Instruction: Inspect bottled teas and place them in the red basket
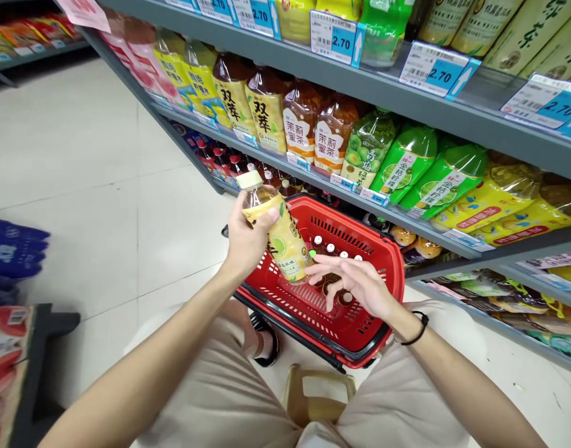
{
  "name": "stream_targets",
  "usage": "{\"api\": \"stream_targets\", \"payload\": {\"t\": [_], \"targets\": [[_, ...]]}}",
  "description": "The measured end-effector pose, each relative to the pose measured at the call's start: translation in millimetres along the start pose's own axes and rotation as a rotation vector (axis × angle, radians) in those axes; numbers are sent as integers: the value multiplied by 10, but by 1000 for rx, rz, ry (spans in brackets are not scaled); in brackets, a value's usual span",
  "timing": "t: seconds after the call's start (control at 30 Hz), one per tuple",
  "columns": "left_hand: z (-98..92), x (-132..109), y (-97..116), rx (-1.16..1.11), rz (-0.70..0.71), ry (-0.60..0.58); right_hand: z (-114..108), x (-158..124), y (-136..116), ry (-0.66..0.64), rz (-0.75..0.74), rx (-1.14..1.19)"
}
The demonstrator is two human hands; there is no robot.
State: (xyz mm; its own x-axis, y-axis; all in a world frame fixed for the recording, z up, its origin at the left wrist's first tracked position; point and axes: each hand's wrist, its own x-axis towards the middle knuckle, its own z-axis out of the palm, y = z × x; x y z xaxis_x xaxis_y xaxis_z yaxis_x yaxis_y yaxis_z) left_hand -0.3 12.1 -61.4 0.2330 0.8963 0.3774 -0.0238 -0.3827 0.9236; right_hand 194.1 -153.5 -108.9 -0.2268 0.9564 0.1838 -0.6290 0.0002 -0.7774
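Observation:
My left hand (246,239) is closed round a yellow-labelled drink bottle (278,230) with a cream cap, holding it tilted over the red shopping basket (388,249). My right hand (355,283) hovers just to the right of the bottle's base, fingers spread and holding nothing. A black band sits on that wrist. Inside the basket stand several small bottles with white caps (336,252), right under my right hand.
A grey shelf (407,102) full of tea and lime drink bottles with 2.70 price tags runs along the right. Lower shelves hold cola bottles and packets. I sit on a small wooden stool (318,392). Stacked goods stand at the left on the tiled floor.

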Motion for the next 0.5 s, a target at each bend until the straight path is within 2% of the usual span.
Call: {"api": "stream_targets", "payload": {"t": [0.2, 0.5], "targets": [[48, 15, 53, -25, -33, 13, -15, -14, 34, 13, -55, -82], [18, 22, 58, 4, -22, 35, -15, -9, 31, -11, -51, -42]]}}
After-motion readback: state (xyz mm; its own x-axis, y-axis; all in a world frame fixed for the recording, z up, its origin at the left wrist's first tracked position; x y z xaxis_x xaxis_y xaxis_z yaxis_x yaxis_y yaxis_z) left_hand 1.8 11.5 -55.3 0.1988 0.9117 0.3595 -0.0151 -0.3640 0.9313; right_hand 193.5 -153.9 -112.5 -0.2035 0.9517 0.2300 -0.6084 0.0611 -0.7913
